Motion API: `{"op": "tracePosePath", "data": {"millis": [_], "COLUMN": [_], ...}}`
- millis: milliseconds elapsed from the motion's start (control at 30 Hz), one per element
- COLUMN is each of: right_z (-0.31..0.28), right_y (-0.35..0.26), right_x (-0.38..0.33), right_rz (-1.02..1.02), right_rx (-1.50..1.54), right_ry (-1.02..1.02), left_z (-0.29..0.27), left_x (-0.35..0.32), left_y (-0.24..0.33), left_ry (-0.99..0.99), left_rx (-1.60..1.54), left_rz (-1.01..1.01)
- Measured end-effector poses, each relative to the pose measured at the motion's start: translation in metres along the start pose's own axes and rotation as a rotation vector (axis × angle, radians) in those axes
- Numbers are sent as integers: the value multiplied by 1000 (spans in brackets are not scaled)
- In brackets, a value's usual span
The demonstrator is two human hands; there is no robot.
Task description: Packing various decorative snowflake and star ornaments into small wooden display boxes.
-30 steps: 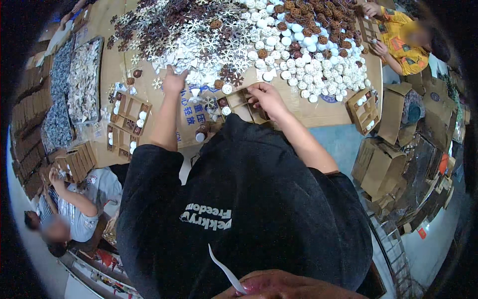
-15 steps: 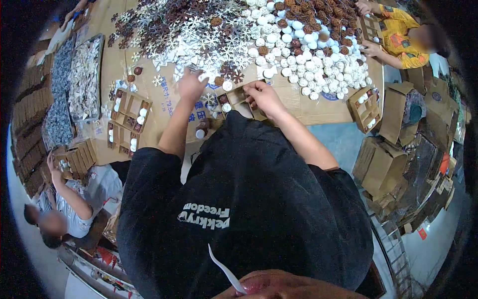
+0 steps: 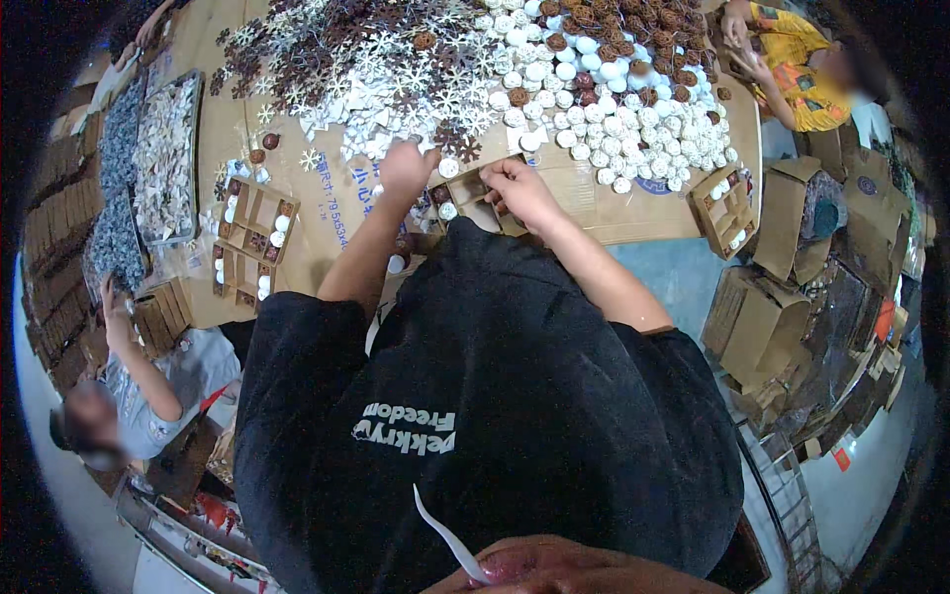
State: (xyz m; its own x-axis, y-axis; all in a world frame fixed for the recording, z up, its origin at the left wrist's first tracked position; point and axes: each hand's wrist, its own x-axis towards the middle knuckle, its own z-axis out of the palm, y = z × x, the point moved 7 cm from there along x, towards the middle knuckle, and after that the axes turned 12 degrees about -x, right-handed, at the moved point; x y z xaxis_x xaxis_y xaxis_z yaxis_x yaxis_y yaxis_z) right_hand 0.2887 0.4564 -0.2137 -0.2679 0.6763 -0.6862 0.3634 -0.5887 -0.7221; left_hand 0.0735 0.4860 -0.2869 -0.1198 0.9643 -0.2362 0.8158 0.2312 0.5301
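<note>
My right hand (image 3: 522,193) pinches the edge of a small divided box (image 3: 463,185), brown and close against my body. A white ball (image 3: 447,211) and a dark red ball lie in its left compartments; my shirt hides its near side. Left of the box, my left hand (image 3: 406,173) reaches down at the near edge of a heap of white flat pieces (image 3: 358,124). Its fingertips are mostly hidden, so any hold does not show. Just beyond the box lies a white woven ball (image 3: 448,167). White and dark brown snowflakes (image 3: 416,59) are heaped farther back.
White woven balls (image 3: 604,148) and brown wicker balls (image 3: 663,35) spread across the right. Filled divided boxes (image 3: 259,223) stand at left, another (image 3: 721,210) at right. A long tray (image 3: 170,158) holds pale pieces. Other people work at lower left and upper right.
My left hand has shifted right and slightly nearer the box. My right hand stays on the box. At upper right, the other person's hands have drawn together, away from their box.
</note>
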Motion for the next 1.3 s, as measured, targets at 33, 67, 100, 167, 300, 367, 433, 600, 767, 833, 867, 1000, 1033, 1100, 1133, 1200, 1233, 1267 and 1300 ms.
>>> {"op": "tracePosePath", "data": {"millis": [33,67,100,167,300,367,433,600,767,833,867,1000,1033,1100,1133,1200,1233,1267,1300], "right_z": [0,-1,1,2,-7,-9,-9,-3,-4,-2,2,-7,-9,-13,-15,-13,-17,-21,-24], "right_y": [0,0,2,4,11,11,4,4,6,6,3,6,6,13,13,7,10,14,17], "right_x": [2,4,4,3,5,5,3,8,10,10,9,7,6,9,7,6,8,9,10], "right_rz": [-2,-4,4,24,46,57,53,11,-5,-15,-12,2,-7,-55,-57,-75,-69,-54,-39], "right_rx": [-9,-17,-26,-41,-12,-9,-46,-19,-98,-73,-88,-70,-61,-74,-91,-130,-134,-139,-144], "right_ry": [0,-1,-26,-70,-54,-48,-61,-14,-18,-20,-37,23,40,39,37,10,20,35,50], "left_z": [7,12,11,10,-14,-46,-65,-130,-96,-46,-8,42,51,59,67,74,66,57,43], "left_x": [7,10,10,14,17,13,15,8,12,14,16,12,12,9,9,12,9,6,4], "left_y": [-2,-5,-2,-7,-5,7,-17,-30,15,12,-5,26,26,27,20,-9,-1,5,15], "left_ry": [-26,-51,-19,-4,36,106,210,551,192,-94,-222,-222,-246,-183,-200,-209,-168,-187,-205], "left_rx": [37,74,-59,-236,-648,-777,-663,-480,-268,-198,-163,40,35,92,15,-133,-285,-422,-559], "left_rz": [-72,-144,-68,-138,-136,-118,-82,-168,4,-54,-42,7,-28,-28,-33,-59,21,-31,-84]}}
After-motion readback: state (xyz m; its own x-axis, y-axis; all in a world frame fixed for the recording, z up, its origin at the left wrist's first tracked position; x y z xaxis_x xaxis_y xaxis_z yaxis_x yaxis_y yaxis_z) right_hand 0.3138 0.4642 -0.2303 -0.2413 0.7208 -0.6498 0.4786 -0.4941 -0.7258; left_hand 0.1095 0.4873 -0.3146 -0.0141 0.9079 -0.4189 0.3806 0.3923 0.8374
